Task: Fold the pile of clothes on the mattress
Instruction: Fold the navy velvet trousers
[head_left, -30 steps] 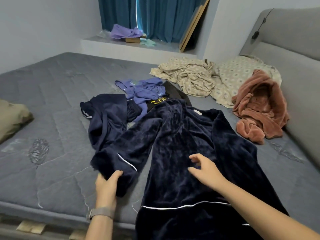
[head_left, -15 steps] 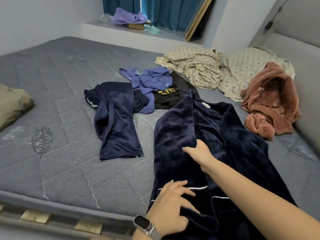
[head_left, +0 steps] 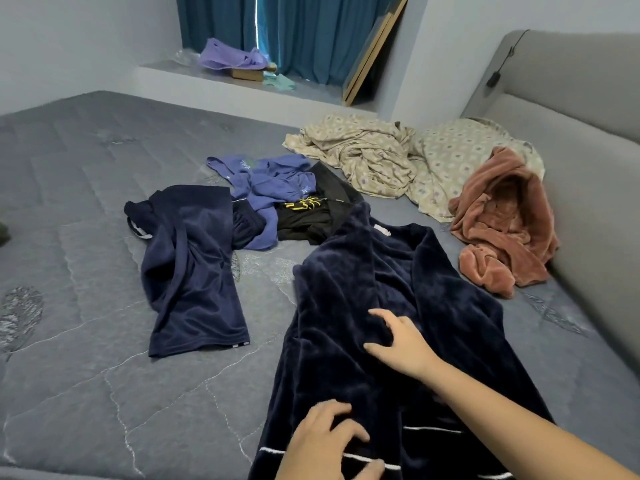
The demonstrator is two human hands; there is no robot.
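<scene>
both hands (head_left: 401, 341) on navy robe (head_left: 346, 306)

pale walls (head_left: 86, 39), teal curtains (head_left: 304, 32), grey headboard (head_left: 571, 84)
</scene>
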